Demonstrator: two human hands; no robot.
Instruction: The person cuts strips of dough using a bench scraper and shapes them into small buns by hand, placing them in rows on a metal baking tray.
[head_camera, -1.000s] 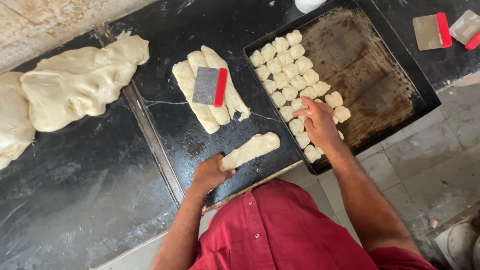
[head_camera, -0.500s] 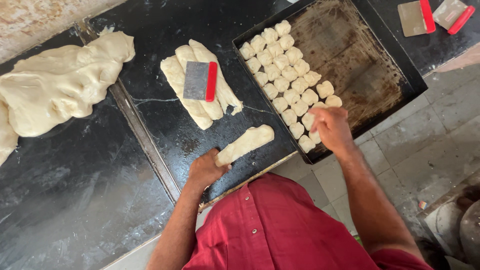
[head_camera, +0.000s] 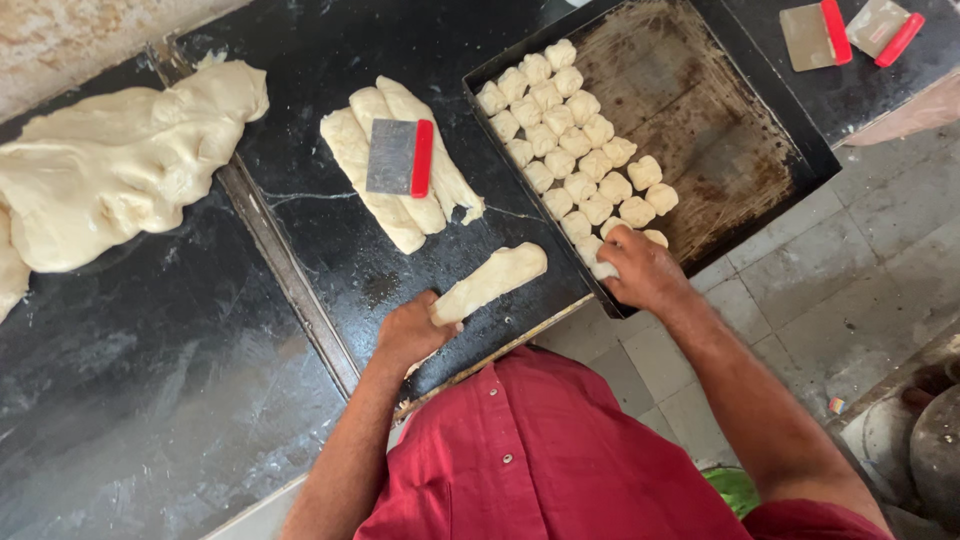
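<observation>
- The dark stone counter carried everything, and the wide metal baking tray sat at its right end.
- Small cut dough pieces lay in rows along the tray's left side.
- The right hand rested at the tray's near corner, on the nearest pieces.
- A short dough log lay left of the tray, with the left hand at its near end.
- Behind the log lay long dough strips, with a red-handled metal scraper on top.
- A large dough mass lay far left.
- Two more red-handled scrapers lay behind the tray, far right.
</observation>
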